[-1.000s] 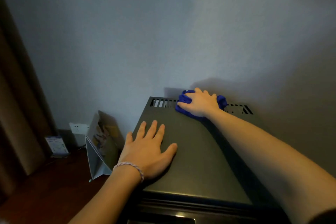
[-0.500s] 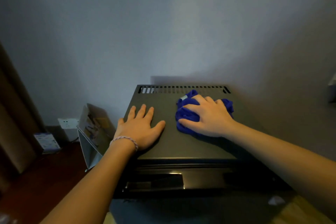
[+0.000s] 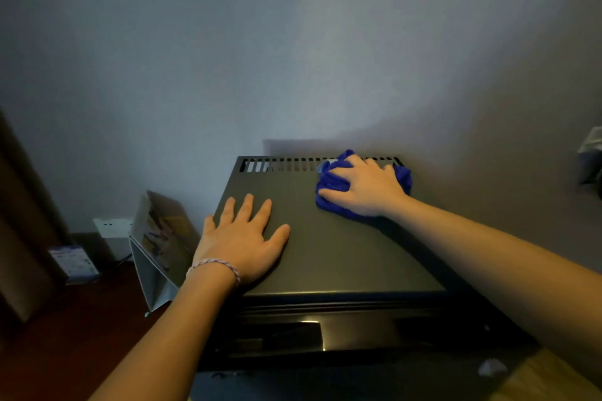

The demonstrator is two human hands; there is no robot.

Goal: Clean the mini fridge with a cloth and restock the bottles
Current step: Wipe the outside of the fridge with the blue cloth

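- I see the dark, smooth flat top of the mini fridge (image 3: 342,247) against a plain grey wall (image 3: 293,58).
- Left of the fridge, a folded paper bag (image 3: 159,247) leans on a reddish wooden floor (image 3: 81,335).
- My right hand (image 3: 368,187) grips the bunched blue cloth (image 3: 330,182) at the fridge's rear vent slots (image 3: 286,164).
- My left hand (image 3: 242,239) lies flat, fingers spread, near its front-left edge.
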